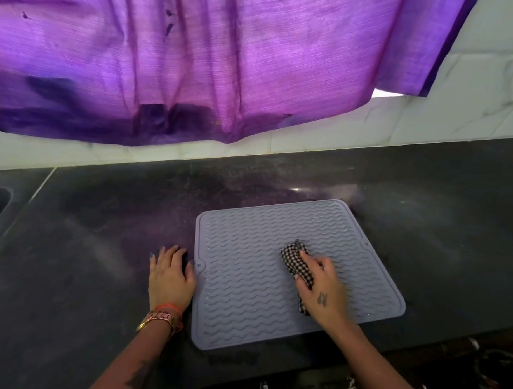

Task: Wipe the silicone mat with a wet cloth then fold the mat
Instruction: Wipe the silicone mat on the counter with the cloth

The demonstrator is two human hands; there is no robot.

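Right hand [322, 287] has its fingers curled round a checkered cloth [295, 264], pressing it onto the grey silicone mat [246, 281] approx mid-mat. Left hand [171, 274] lies flat, fingers relaxed, on the dark surface [87, 246] w/ thumb at the mat's left edge. Wiping looks underway; mat lies fully flat, so folding's not begun. Beyond, a purple curtain [196, 61] hangs.

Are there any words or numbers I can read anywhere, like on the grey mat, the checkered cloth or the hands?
There are none to read.
Silicone mat: only wavy ridges, no words.
Checkered cloth: just a pattern.
Right hand: a small dark tattoo mark, too small and blurred to read.
Left hand: no writing; a wristwatch at the wrist shows no readable face.
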